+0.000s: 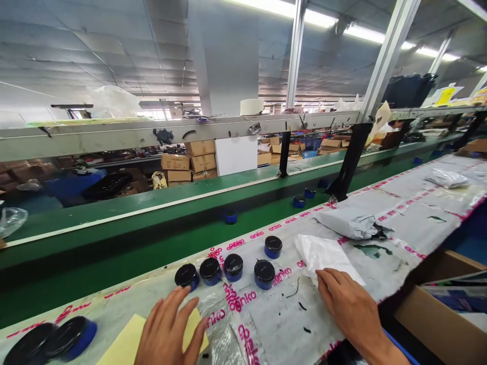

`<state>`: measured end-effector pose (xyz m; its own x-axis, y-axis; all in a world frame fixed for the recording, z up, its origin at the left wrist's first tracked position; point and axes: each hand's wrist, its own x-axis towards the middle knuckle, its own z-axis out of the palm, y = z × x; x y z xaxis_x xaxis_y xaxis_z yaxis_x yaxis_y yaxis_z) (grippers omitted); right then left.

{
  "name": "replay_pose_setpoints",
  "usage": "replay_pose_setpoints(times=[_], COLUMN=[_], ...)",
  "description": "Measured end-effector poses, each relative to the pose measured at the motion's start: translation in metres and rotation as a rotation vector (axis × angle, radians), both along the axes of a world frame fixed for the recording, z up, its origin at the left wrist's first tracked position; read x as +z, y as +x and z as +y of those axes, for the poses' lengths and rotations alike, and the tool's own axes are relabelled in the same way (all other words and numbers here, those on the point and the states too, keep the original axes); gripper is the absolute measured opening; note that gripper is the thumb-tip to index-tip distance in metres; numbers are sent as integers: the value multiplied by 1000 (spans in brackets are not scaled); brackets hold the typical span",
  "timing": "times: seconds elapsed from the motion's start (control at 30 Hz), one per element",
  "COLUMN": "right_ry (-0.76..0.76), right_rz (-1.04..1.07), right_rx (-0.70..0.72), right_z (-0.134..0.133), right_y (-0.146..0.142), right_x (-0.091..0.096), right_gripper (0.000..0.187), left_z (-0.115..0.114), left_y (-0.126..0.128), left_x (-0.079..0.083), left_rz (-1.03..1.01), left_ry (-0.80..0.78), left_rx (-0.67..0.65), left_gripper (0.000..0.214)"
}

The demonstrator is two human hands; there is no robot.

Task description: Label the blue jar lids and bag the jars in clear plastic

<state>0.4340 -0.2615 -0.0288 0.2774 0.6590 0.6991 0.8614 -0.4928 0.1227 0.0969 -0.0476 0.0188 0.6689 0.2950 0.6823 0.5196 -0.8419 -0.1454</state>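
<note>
My left hand (169, 332) lies flat with fingers spread on a yellow sheet (127, 342) at the near edge of the plastic-covered worktable (411, 213). My right hand (348, 304) rests palm down, fingers stretched out, on the lower edge of a white plastic bag (323, 253). Several small blue jars with black lids (233, 266) stand in a loose row just beyond both hands. Larger black-lidded blue jars (64, 337) lie at the near left.
A green conveyor belt (152, 223) runs behind the table, carrying a few blue jars (230, 217). A crumpled grey bag (352, 223) lies further right. An open cardboard box (443, 309) sits at the near right. Black uprights (348, 162) hold a metal shelf overhead.
</note>
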Motion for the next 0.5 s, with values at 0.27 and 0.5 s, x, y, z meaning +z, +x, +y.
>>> replay_pose_setpoints(times=[0.27,0.5], right_ry=[-11,23], right_rz=[0,185], right_rx=[146,124], right_z=[-17,-23], right_y=[13,26], right_x=[0,-7], right_gripper=[33,41], left_z=[-8,-25], left_y=[15,28], left_x=[-9,-13], left_rz=[28,76], left_ry=[-40,-112], left_rx=[-33,-33], left_gripper=[26,26])
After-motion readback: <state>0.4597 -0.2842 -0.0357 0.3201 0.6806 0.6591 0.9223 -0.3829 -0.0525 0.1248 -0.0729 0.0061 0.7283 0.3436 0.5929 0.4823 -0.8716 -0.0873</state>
